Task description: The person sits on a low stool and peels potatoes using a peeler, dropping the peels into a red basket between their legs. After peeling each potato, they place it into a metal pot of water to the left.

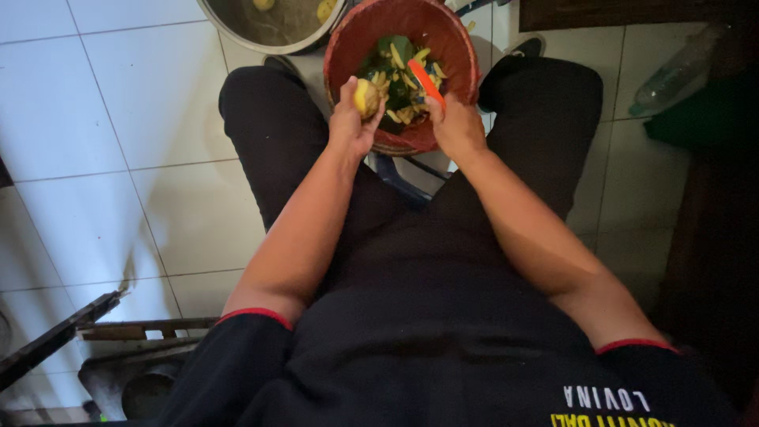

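Gripping one potato [365, 97]; one orange peeler [425, 83]; one basket [458, 47]

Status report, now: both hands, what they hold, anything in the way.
Left hand grips potato. Right hand grips orange peeler. Both over red basket of peelings. Nothing between them.

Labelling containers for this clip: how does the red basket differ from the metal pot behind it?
The red basket is woven-looking and reddish; the metal pot is smooth and grey. The basket sits fully in view between the knees; the pot is cut off by the top edge. The basket holds pale peelings and green scraps; the pot shows two yellowish pieces. Both are round, open-topped, and on the tiled floor.
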